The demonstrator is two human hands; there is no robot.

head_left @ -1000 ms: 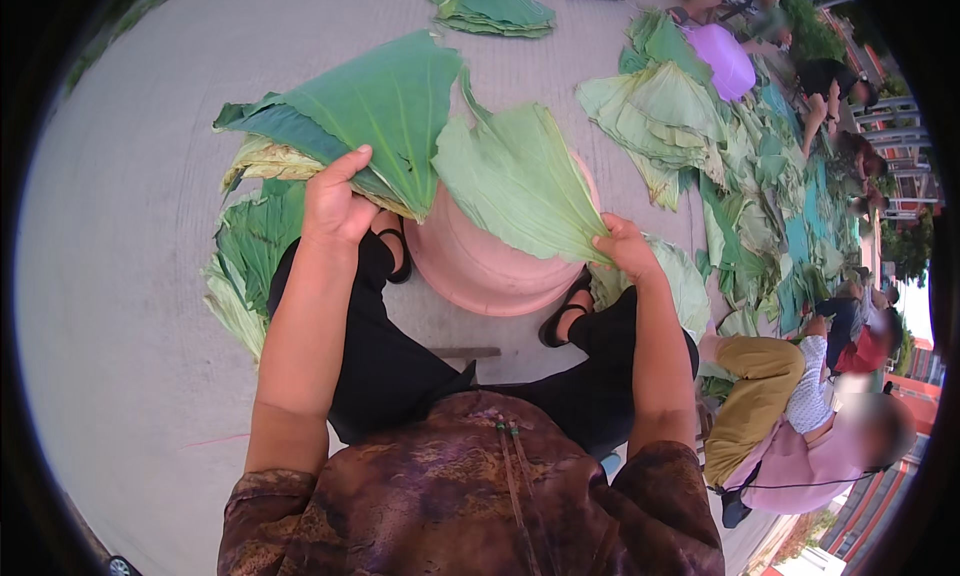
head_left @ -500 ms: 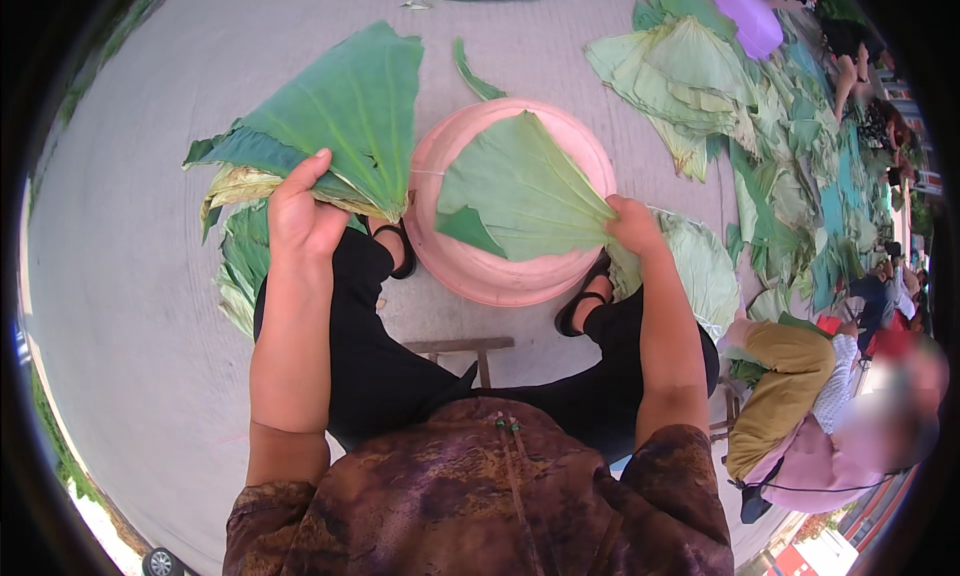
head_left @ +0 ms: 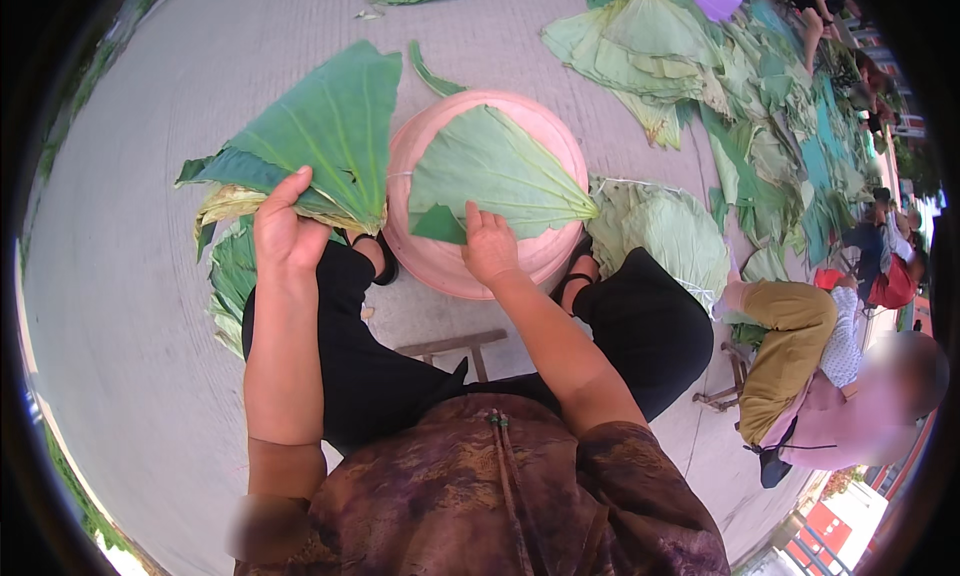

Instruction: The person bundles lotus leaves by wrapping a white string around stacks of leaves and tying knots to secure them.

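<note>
My left hand grips a folded stack of lotus leaves, thumb on top; the upper leaf is deep green and the lower edges are yellowed. A paler lotus leaf lies fanned across the round pink basin, its narrow end toward the right rim. My right hand rests at this leaf's near edge with fingers stretched out, beside a small dark green leaf piece. Whether the fingertips press on the leaf is hard to see.
A bundle of pale leaves tied with string lies by my right knee, more green leaves by my left. Large leaf heaps spread at the far right, near a seated person. A curved green strip lies behind the basin.
My right hand has let go of the pale leaf's narrow right end and moved left to its near edge. The left hand still holds its stack. The whole view has shifted slightly.
</note>
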